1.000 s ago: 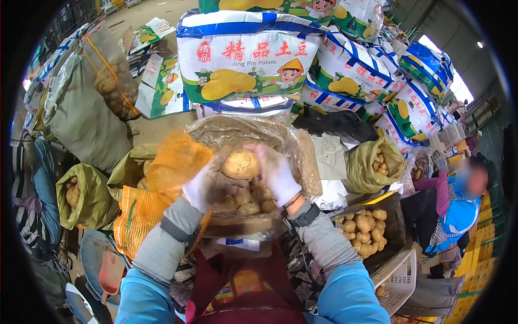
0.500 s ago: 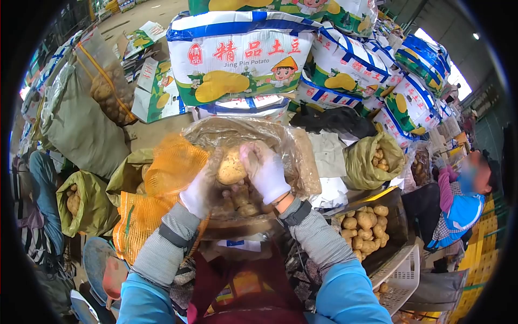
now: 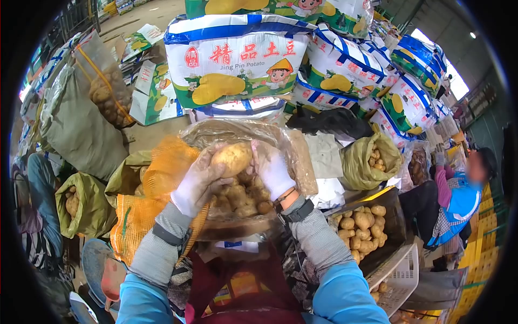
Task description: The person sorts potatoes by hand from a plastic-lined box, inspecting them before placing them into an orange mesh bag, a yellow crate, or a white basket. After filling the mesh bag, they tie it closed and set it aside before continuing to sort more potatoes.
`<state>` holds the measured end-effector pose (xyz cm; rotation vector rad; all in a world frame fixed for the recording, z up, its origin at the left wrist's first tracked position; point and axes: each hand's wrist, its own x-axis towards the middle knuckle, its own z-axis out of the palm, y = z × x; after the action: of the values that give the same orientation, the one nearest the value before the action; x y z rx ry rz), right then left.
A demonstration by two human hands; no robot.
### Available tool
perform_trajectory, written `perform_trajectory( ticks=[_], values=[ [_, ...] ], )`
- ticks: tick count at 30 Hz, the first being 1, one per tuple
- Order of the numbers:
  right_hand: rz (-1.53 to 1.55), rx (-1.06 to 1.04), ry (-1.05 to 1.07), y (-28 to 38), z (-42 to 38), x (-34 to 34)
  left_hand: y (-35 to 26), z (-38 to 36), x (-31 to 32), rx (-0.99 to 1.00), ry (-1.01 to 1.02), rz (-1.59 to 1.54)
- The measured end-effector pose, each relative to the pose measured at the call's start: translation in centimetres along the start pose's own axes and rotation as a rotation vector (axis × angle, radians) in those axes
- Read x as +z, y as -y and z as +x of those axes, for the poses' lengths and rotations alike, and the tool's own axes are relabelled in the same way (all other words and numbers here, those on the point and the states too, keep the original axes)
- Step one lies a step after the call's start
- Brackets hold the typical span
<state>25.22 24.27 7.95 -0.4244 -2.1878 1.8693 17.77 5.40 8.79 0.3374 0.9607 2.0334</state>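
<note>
A large pale-yellow potato [image 3: 233,159] is held above an open carton lined with clear plastic [image 3: 306,162]. My left hand [image 3: 195,181], in a dirty white glove, wraps around the potato's left side and underside. At the potato's right end, the gloved fingers of my right hand [image 3: 271,168] are bent against it, with their tips partly hidden. Below both hands, several potatoes [image 3: 240,198] lie inside the carton's plastic liner. An orange mesh bag [image 3: 171,162] drapes over the carton's left side, close to my left wrist.
Printed potato cartons [image 3: 237,62] are stacked ahead. Green sacks of potatoes [image 3: 372,162] stand at both sides. To the right are a dark crate of potatoes [image 3: 396,224], a white plastic basket [image 3: 399,275] and a seated person in a blue vest [image 3: 458,202].
The potato has turned from upright to lying more sideways between my hands. My right hand has moved slightly right and down, and more potatoes show in the carton.
</note>
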Motion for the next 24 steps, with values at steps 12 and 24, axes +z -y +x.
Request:
perform_trajectory(
  ticks=[12, 24],
  values=[
    [0.48, 0.268, 0.285, 1.3, -0.7, -0.1, 0.7, 1.6, -2.2, 0.197, -0.119, 0.127],
    [0.658, 0.013, 0.226, -0.9, -0.4, 0.7, -0.3, 0.4, -1.5, 0.023, -0.094, 0.249]
  ],
)
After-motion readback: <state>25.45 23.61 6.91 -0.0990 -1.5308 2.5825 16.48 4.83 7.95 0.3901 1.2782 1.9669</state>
